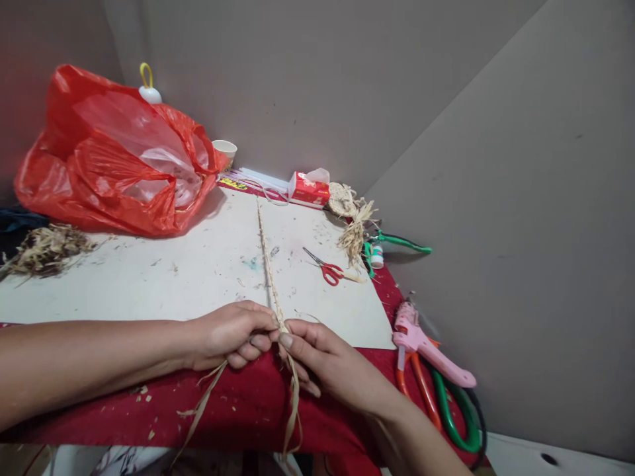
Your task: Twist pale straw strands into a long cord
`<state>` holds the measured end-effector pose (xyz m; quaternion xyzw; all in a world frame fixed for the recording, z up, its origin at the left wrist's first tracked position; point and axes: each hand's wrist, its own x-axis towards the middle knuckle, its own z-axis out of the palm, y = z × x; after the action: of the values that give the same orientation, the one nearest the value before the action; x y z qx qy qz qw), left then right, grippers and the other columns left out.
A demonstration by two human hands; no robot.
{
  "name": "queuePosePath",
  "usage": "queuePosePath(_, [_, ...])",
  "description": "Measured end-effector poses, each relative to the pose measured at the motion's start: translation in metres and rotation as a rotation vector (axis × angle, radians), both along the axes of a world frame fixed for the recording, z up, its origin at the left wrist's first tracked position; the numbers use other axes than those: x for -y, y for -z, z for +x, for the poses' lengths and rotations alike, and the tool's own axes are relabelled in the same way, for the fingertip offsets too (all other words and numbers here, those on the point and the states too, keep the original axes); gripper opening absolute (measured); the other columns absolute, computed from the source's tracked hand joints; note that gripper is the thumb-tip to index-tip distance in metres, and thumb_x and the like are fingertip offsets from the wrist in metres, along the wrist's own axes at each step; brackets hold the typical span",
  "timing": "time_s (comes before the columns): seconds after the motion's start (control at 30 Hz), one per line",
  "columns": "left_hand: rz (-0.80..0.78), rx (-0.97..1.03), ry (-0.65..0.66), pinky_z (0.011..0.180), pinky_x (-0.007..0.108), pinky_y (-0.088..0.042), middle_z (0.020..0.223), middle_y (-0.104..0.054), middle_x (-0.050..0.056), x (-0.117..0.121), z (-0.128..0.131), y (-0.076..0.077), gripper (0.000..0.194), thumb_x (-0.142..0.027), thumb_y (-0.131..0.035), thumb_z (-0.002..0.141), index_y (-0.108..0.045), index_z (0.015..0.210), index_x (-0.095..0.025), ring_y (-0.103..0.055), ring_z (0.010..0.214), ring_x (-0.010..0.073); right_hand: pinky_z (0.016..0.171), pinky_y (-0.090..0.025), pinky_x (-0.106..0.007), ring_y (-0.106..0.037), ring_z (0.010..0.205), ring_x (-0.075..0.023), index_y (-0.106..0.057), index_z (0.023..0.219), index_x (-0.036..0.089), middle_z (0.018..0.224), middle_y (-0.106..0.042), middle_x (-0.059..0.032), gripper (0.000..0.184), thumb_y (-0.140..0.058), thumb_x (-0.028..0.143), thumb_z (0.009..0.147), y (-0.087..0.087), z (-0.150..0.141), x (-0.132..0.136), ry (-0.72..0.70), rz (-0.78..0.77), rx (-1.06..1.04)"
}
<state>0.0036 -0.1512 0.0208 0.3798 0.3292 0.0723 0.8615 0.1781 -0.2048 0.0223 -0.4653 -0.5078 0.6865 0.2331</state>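
A long thin braid of dry straw [266, 254] runs down the middle of a white board [163, 277] toward me. My left hand [229, 335] and my right hand [325, 360] meet at its near end, at the board's front edge. Both hands are closed, pinching the loose flat strands [294, 403] that hang down over the red cloth [238, 403]. One strand [201, 403] trails down to the left below my left hand.
A red plastic bag [112, 158] sits back left, with a straw pile [44, 250] beside it. Red scissors [325, 268], a straw bundle [353, 228], a green tool [397, 242], a tissue pack [308, 188] and a paper cup [224, 150] lie behind. A pink glue gun [429, 347] lies right.
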Motion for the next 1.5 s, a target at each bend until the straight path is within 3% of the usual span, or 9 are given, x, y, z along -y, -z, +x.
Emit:
queuePosePath(0.2, [0.288, -0.037, 0.082, 0.037, 0.022, -0.011, 0.045, -0.03, -0.01, -0.003, 0.0, -0.004, 0.022, -0.035, -0.052, 0.078, -0.051, 0.066, -0.017, -0.019, 0.037, 0.0043, 0.041, -0.026, -0.019, -0.033, 0.043, -0.0065, -0.044, 0.076, 0.019, 0.056, -0.038, 0.0065, 0.031, -0.043, 0.046, 0.09, -0.002, 0.001, -0.002, -0.042, 0.023, 0.093])
queuePosePath(0.37, [0.45, -0.106, 0.024, 0.042, 0.021, -0.015, 0.045, -0.033, -0.009, 0.0, 0.002, 0.002, 0.026, -0.034, -0.052, 0.077, -0.049, 0.059, -0.016, -0.022, 0.041, 0.0044, 0.047, -0.028, -0.02, -0.034, 0.051, -0.0083, -0.048, 0.069, 0.018, 0.059, -0.04, 0.0042, 0.031, -0.045, 0.041, 0.09, -0.01, -0.003, 0.0, -0.023, 0.175, 0.248])
queuePosePath(0.47, [0.544, -0.158, -0.005, 0.045, 0.021, -0.019, 0.049, -0.034, -0.008, 0.003, 0.002, 0.004, 0.025, -0.032, -0.049, 0.078, -0.046, 0.058, -0.016, -0.026, 0.045, 0.0054, 0.05, -0.031, -0.021, -0.039, 0.054, -0.0095, -0.053, 0.069, 0.017, 0.058, -0.047, 0.0027, 0.03, -0.048, 0.039, 0.089, -0.011, -0.002, 0.005, 0.077, 0.246, 0.352])
queuePosePath(0.67, [0.663, -0.206, -0.025, 0.048, 0.02, -0.024, 0.052, -0.039, -0.006, 0.009, 0.004, 0.001, 0.026, -0.03, -0.045, 0.08, -0.047, 0.059, -0.016, -0.032, 0.05, 0.0068, 0.037, -0.022, -0.02, -0.031, 0.035, -0.0066, -0.051, 0.062, 0.018, 0.047, -0.054, 0.0015, 0.031, -0.053, 0.041, 0.083, -0.013, -0.007, 0.015, 0.255, 0.032, 0.294])
queuePosePath(0.77, [0.655, -0.171, -0.072, 0.051, 0.02, -0.028, 0.053, -0.044, -0.005, 0.011, 0.007, 0.002, 0.025, -0.029, -0.046, 0.079, -0.05, 0.058, -0.015, -0.036, 0.052, 0.0071, 0.037, -0.021, -0.02, -0.031, 0.034, -0.0065, -0.049, 0.058, 0.018, 0.046, -0.054, 0.001, 0.032, -0.05, 0.038, 0.083, -0.009, -0.018, 0.02, 0.282, 0.035, 0.282])
queuePosePath(0.93, [0.525, -0.172, -0.105, 0.046, 0.02, -0.024, 0.046, -0.039, -0.007, 0.012, 0.007, 0.002, 0.023, -0.028, -0.052, 0.076, -0.054, 0.057, -0.014, -0.029, 0.044, 0.0053, 0.045, -0.026, -0.022, -0.041, 0.046, -0.0101, -0.05, 0.058, 0.019, 0.051, -0.053, -0.0002, 0.03, -0.046, 0.03, 0.085, 0.01, -0.026, 0.03, 0.287, 0.414, 0.58])
queuePosePath(1.13, [0.45, -0.161, -0.151, 0.044, 0.021, -0.02, 0.043, -0.036, -0.008, 0.015, 0.007, -0.002, 0.025, -0.028, -0.053, 0.077, -0.055, 0.056, -0.015, -0.023, 0.04, 0.0044, 0.051, -0.022, -0.027, -0.05, 0.049, -0.014, -0.061, 0.085, 0.019, 0.064, -0.063, -0.0056, 0.02, -0.042, 0.024, 0.089, 0.015, -0.028, 0.037, 0.145, 0.756, 0.978])
queuePosePath(1.37, [0.448, -0.135, -0.174, 0.053, 0.02, -0.034, 0.055, -0.056, -0.002, 0.019, 0.009, -0.001, 0.02, -0.025, -0.055, 0.076, -0.063, 0.062, -0.012, -0.042, 0.05, 0.0069, 0.053, -0.025, -0.028, -0.056, 0.061, -0.0176, -0.061, 0.091, 0.015, 0.078, -0.066, -0.0113, 0.022, -0.039, 0.016, 0.089, 0.02, -0.037, 0.038, -0.008, 0.865, 1.147])
queuePosePath(1.5, [0.469, -0.158, -0.156, 0.06, 0.022, -0.039, 0.059, -0.06, 0.0, 0.018, 0.006, 0.0, 0.022, -0.029, -0.055, 0.077, -0.065, 0.068, -0.011, -0.05, 0.057, 0.0104, 0.051, -0.026, -0.027, -0.05, 0.053, -0.0139, -0.06, 0.07, 0.018, 0.067, -0.063, -0.0065, 0.024, -0.047, 0.027, 0.088, 0.008, -0.032, 0.048, -0.012, 0.876, 0.994])
